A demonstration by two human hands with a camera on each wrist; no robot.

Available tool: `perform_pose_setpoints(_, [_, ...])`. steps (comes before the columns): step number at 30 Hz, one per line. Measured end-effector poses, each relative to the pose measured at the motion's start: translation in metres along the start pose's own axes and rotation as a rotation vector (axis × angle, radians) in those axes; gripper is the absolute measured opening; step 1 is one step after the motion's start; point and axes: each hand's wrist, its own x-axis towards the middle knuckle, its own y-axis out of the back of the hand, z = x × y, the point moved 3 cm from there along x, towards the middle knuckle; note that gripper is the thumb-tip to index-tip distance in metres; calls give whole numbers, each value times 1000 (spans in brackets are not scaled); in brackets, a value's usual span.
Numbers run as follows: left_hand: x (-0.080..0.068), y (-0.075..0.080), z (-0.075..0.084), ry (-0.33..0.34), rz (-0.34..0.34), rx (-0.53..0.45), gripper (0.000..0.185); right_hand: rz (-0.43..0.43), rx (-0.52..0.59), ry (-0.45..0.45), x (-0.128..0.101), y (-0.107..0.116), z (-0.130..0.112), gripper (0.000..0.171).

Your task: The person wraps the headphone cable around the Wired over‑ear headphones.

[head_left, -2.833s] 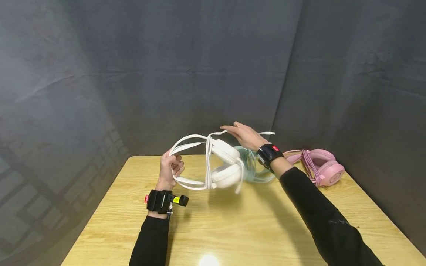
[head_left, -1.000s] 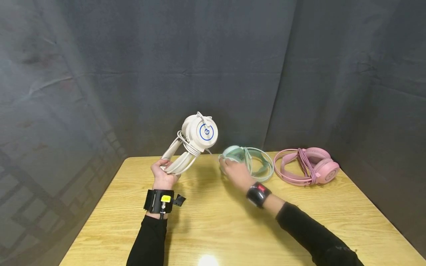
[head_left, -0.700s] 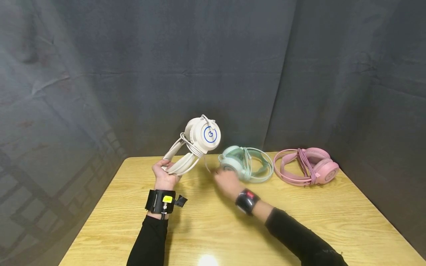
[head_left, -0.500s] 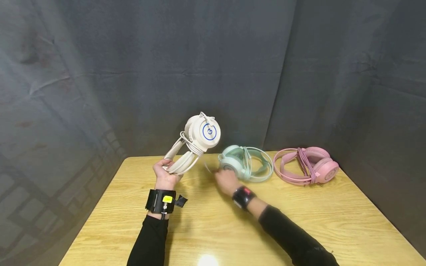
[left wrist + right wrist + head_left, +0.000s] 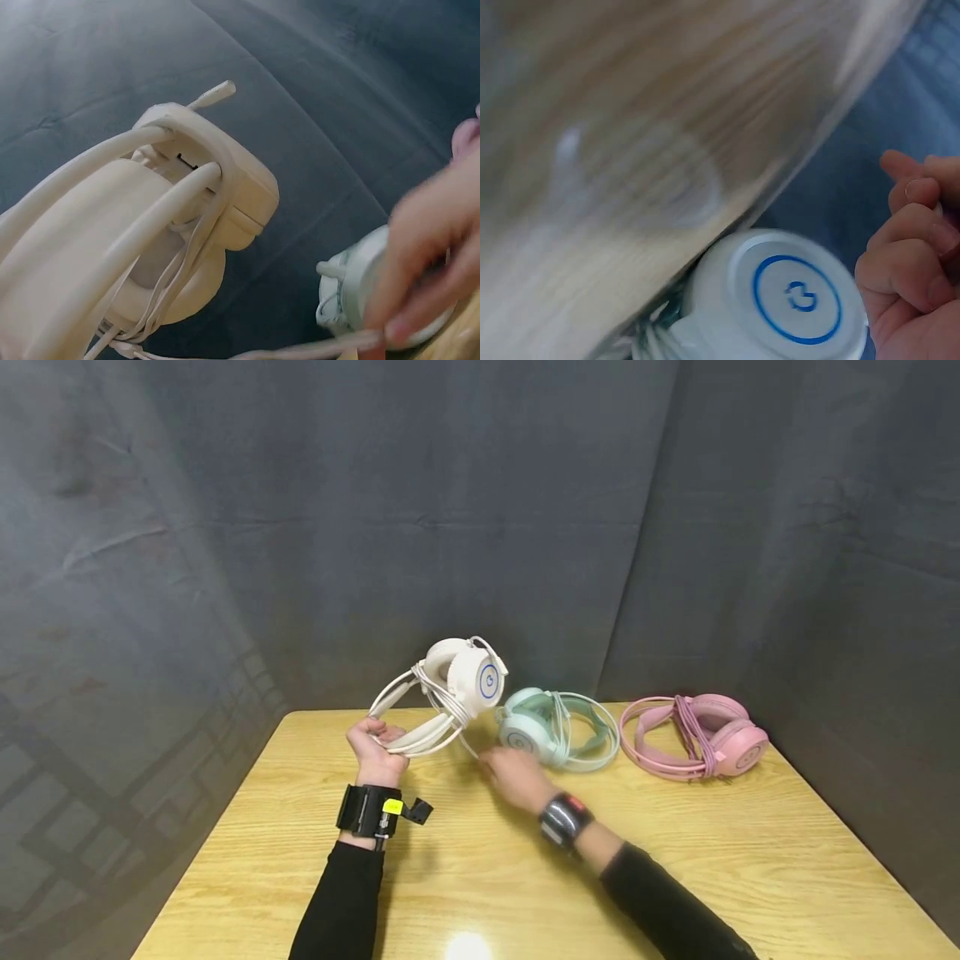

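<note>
White headphones [image 5: 474,681] with a bundled cable are held up above the table, the headband in my left hand [image 5: 377,752]. Their ear cups point away to the upper right, one bearing a blue ring logo. From the bundle a loose white cable [image 5: 307,350] runs across to my right hand [image 5: 519,777]. In the left wrist view the thumb and fingers of that hand [image 5: 439,247] pinch the cable, slightly blurred. My right hand is just in front of the green headphones [image 5: 528,727], which lie on the table.
Pink headphones [image 5: 731,739], their cable bundled, lie at the right beside the green ones. The wooden table [image 5: 465,877] ends at a dark grey curtain [image 5: 450,510] behind, and similar cloth stands at both sides.
My right hand came down from above the ear cups to near the green headphones, with the cable drawn out. Lately the white headphones have dipped and turned slightly in my left hand.
</note>
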Motion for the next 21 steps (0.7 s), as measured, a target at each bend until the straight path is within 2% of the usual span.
perform_pose_setpoints(4, [-2, 0, -2, -35, -21, 73, 21, 28, 126, -5, -6, 9, -5, 16])
perform_pose_setpoints(10, [-5, -3, -5, -159, -88, 224, 29, 74, 247, -25, -12, 22, -12, 21])
perform_pose_setpoints(12, [-5, -3, -5, -192, -92, 259, 32, 94, 269, -31, -13, 26, -14, 21])
perform_pose_setpoints(17, [-2, -1, -7, -227, -89, 307, 32, 159, 283, -37, -17, 34, -18, 22])
perform_pose_setpoints(21, [0, 0, -10, -265, -77, 354, 32, 265, 312, -28, -19, 40, -20, 19])
